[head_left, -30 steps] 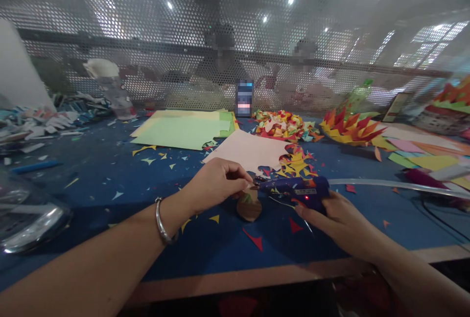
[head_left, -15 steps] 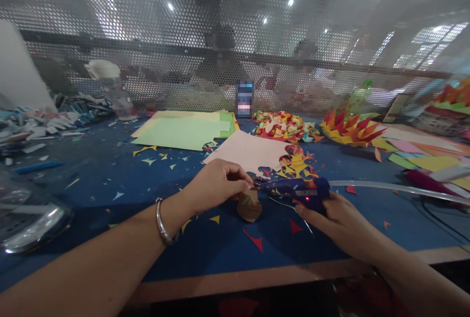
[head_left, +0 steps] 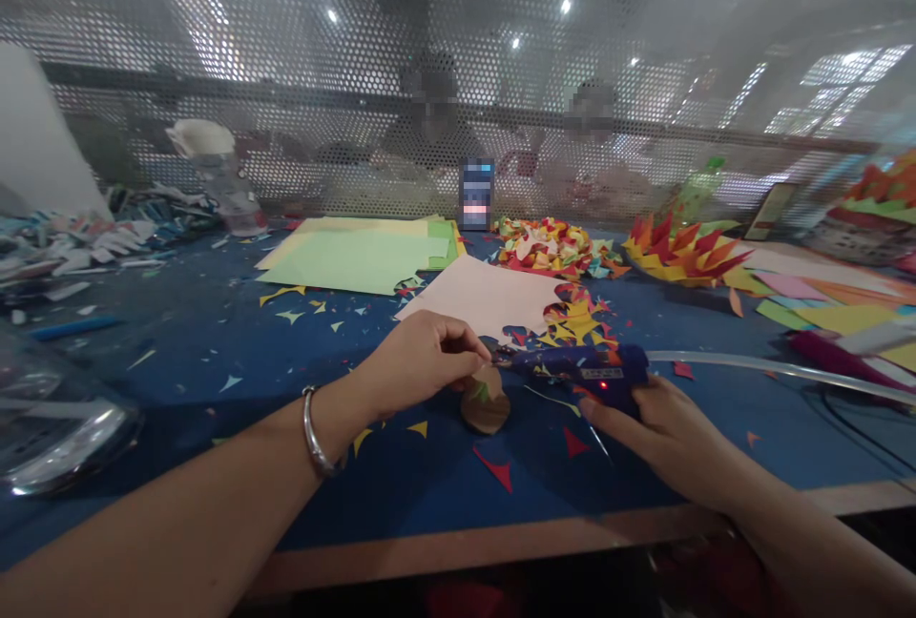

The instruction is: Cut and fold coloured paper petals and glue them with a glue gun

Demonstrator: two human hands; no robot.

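Pinching w/ left hand [head_left: 422, 360], fingertips together on top edge of round brown cardboard disc [head_left: 485, 405]; disc's lower part down on blue-covered bench [head_left: 215, 360], approx. centre, near front edge. Wearing silver metal bangle [head_left: 313, 432] on that wrist.

Gripping w/ right hand [head_left: 658, 432], fingers clamped round handle of dark-blue hot-glue gun [head_left: 579, 368], small red light lit on its body. Pointing nozzle leftward, tip right at disc's top edge, just beside left fingertips; cannot tell if touching. Sticking out of gun's back, to the right: long translucent glue stick [head_left: 751, 365], held above bench.

Scattered round both hands: small paper offcuts, incl. red triangular scrap [head_left: 495, 468] just in front of disc. Just beyond left hand: pale pink paper sheet [head_left: 479, 298] w/ cut-out edge, yellow-and-red cut scraps [head_left: 572, 320] at its right corner.

Further back: stack of light green and yellow paper sheets [head_left: 350, 256] to the left, heap of mixed coloured paper bits [head_left: 551, 244] in the middle, spiky red-orange-yellow paper piece [head_left: 679, 254] to the right. At far left, near front: clear plastic container [head_left: 57, 418]. Along back of bench: grey perforated metal screen [head_left: 286, 93], w/ two people seated behind it, blurred.
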